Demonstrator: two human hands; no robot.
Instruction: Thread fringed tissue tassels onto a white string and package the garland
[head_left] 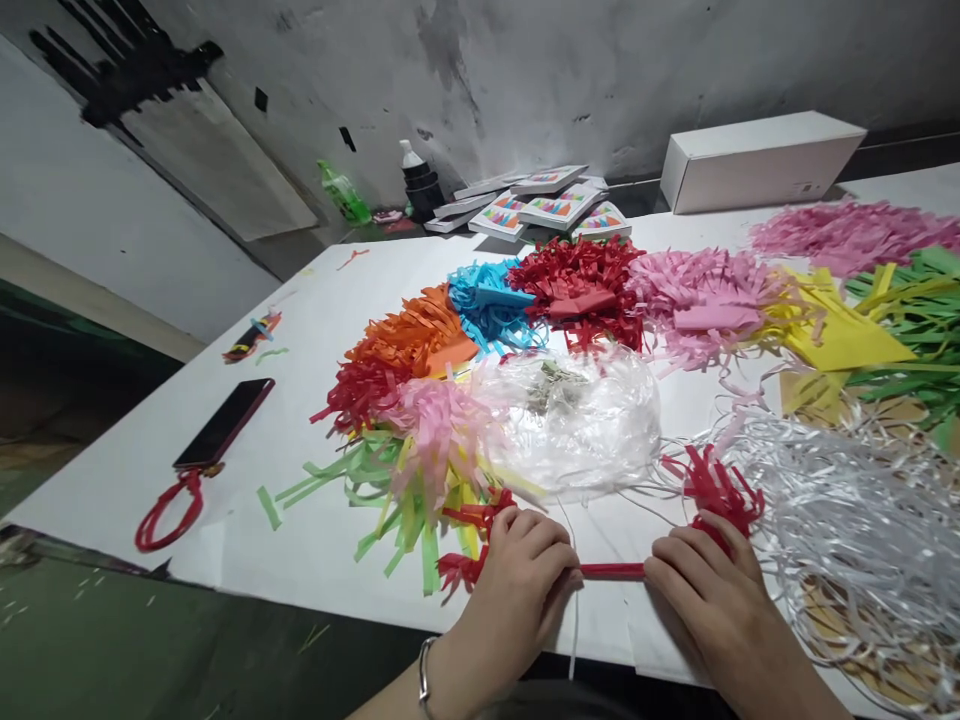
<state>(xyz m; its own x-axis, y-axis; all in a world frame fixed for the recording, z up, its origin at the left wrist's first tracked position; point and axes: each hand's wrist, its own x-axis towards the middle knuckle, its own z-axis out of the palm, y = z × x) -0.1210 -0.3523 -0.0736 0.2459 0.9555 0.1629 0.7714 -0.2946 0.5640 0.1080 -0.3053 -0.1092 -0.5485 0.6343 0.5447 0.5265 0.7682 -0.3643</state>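
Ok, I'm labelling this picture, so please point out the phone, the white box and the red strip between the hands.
Phone (225,424), head view: its dark screen.
White box (761,174), head view: its long front side.
Red strip (613,571), head view: its bare middle stretch.

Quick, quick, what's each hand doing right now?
Left hand: closed, holding the red paper strip near its left fringed end.
Right hand: closed, holding the same strip near its right fringed end.
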